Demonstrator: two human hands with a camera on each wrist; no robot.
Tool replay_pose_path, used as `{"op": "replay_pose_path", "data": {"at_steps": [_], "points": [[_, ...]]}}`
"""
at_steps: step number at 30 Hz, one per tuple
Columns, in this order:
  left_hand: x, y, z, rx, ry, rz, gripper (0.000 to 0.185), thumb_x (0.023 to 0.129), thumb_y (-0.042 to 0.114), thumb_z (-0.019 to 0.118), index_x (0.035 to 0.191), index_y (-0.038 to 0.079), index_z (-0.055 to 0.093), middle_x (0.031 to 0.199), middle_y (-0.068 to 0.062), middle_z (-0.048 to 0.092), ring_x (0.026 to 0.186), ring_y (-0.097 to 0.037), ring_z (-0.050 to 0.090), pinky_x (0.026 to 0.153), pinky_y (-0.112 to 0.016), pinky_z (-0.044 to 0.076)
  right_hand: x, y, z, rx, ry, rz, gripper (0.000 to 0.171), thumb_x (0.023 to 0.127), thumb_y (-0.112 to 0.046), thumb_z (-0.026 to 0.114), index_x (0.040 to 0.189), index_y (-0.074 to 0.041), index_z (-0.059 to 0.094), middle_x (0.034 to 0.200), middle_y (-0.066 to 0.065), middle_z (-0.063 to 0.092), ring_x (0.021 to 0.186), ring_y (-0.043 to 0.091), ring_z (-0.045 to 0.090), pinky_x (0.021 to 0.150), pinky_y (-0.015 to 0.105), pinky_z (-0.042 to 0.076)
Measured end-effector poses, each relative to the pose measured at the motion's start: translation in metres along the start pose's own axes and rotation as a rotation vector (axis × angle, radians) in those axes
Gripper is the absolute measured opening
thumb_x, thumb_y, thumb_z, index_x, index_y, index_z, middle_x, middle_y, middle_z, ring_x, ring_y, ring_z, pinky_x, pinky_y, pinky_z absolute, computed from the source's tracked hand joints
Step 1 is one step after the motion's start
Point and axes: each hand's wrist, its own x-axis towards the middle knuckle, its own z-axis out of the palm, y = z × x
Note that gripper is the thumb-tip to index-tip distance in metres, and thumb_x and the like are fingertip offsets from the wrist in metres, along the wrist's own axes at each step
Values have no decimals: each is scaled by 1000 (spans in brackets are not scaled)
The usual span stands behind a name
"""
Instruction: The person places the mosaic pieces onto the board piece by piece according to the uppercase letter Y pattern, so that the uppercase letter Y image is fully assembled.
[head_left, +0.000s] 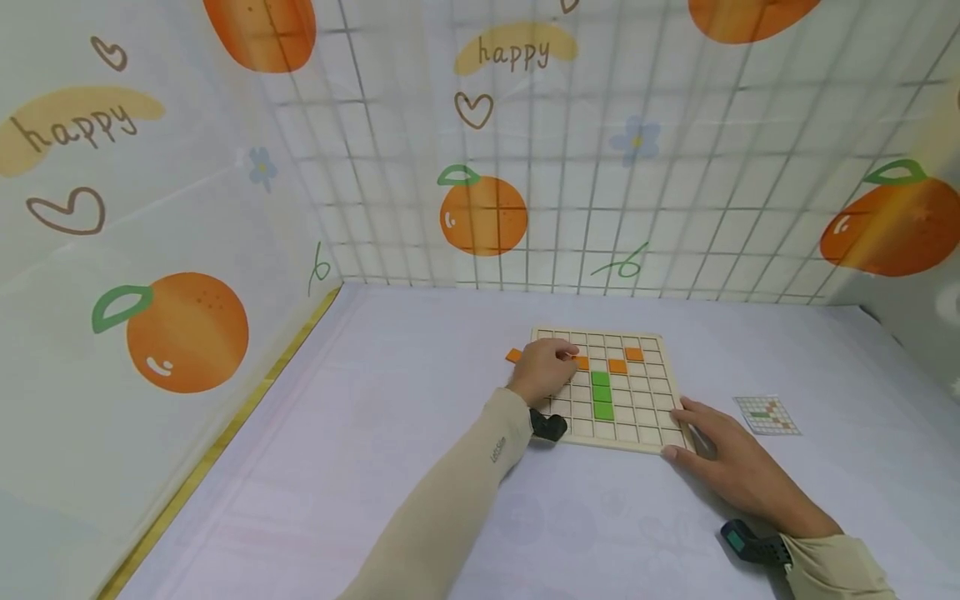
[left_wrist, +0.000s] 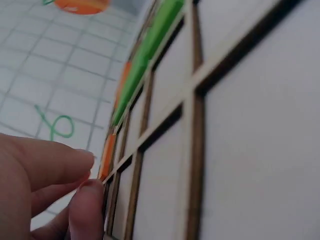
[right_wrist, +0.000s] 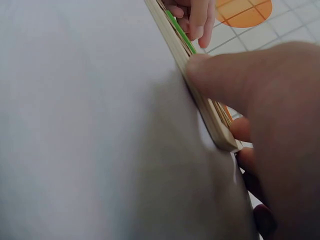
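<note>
Left hand [head_left: 542, 372] pinches an orange tile [head_left: 582, 363] at the grid board [head_left: 637, 442]'s far-left cells, nearer than the right hand [head_left: 726, 460], lying flat, bracing the near-right corner.

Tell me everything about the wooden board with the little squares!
The wooden board is pale, thin and square, cut into a grid of small cells. It lies flat on the white table. Three green tiles fill one column, with orange tiles near them. The left hand rests over its far left part; the right hand touches its near right corner.

Left hand [head_left: 542, 371] on grid board [head_left: 637, 417], right hand [head_left: 723, 454] steadying corner
</note>
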Motion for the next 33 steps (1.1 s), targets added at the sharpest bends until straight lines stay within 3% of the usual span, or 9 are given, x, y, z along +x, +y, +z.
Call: {"op": "replay_pose_path", "data": {"at_steps": [3,8,13,21,28,33], "points": [[0,-8,-2,-157,-13,18,23,87,24,62,109,20,69,90,14,61,80,-8,56,73,-27,45,0,1,0,2,6,-7,80,82,-59,58,137,-4,42,148,16,26,133,42,21,99,61,21],[-4,-11,-13,-422,-49,-12,27,87,25,64,112,17,66,94,6,63,79,-16,60,70,-30,49,-1,0,0,-1,6,-8,80,81,-60,58,137,-4,42,148,16,26,133,42,21,99,61,21],[-7,-15,-28,-535,-30,-42,29,88,20,63,115,10,64,98,-3,64,83,-19,63,69,-32,52,-1,-1,1,1,2,-5,80,81,-59,58,136,-3,42,148,17,25,132,43,21,99,61,21],[-7,-40,-52,-502,50,-81,30,88,19,62,114,6,63,100,-11,65,84,-21,64,69,-30,52,-1,-1,1,-2,0,-4,80,81,-59,58,136,-3,42,148,17,25,132,44,21,98,62,21],[-7,-54,-70,-308,111,-106,29,86,20,61,113,11,65,95,3,63,83,-15,60,72,-30,49,0,1,3,-16,4,6,81,81,-61,57,137,-4,41,149,17,25,132,44,20,98,62,20],[-5,-60,-74,-207,130,-126,27,85,21,62,110,14,67,93,4,62,86,-14,58,77,-32,47,0,1,3,-11,4,-2,80,82,-59,58,137,-4,42,149,16,25,132,43,21,98,62,21]]}}
